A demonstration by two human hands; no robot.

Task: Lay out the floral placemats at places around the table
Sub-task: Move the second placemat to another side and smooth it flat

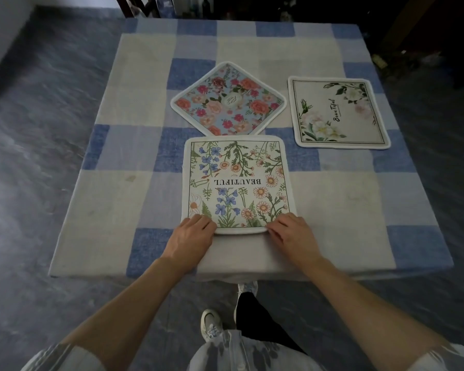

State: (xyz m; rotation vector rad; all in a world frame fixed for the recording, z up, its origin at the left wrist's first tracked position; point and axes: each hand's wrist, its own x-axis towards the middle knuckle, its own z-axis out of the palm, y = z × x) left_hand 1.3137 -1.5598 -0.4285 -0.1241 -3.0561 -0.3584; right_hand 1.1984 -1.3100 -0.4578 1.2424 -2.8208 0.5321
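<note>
Three floral placemats lie on the checked tablecloth. The nearest, a white wildflower placemat printed BEAUTIFUL upside down, sits at the near middle. My left hand grips its near left corner and my right hand grips its near right corner, fingers resting on the mat. Behind it a blue placemat with red and pink roses lies turned like a diamond. To the right rests a cream placemat with white flowers, set square.
The table wears a blue, grey and cream checked cloth and stands on a dark marbled floor. Dark chairs and furniture stand beyond the far edge. My feet are under the near edge.
</note>
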